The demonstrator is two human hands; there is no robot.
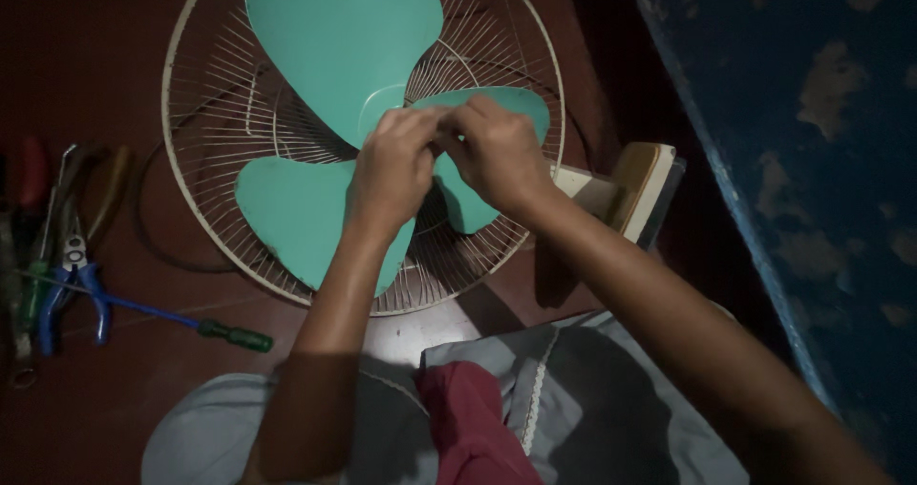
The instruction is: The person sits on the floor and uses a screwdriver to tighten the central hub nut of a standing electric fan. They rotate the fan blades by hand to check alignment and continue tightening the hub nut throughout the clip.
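**At frame centre: both hands closed on the fan hub**

At centre frame, my left hand (394, 168) and right hand (497, 151) meet, fingers pinched together over the hub of the green fan blade (334, 55). What they pinch is hidden. Blade sits in the white wire guard (205, 113), laid flat on the floor, which I judge keeps it steady. Blue-handled pliers (72, 284) and a green-handled screwdriver (205, 326) lie at lower left, within reach.
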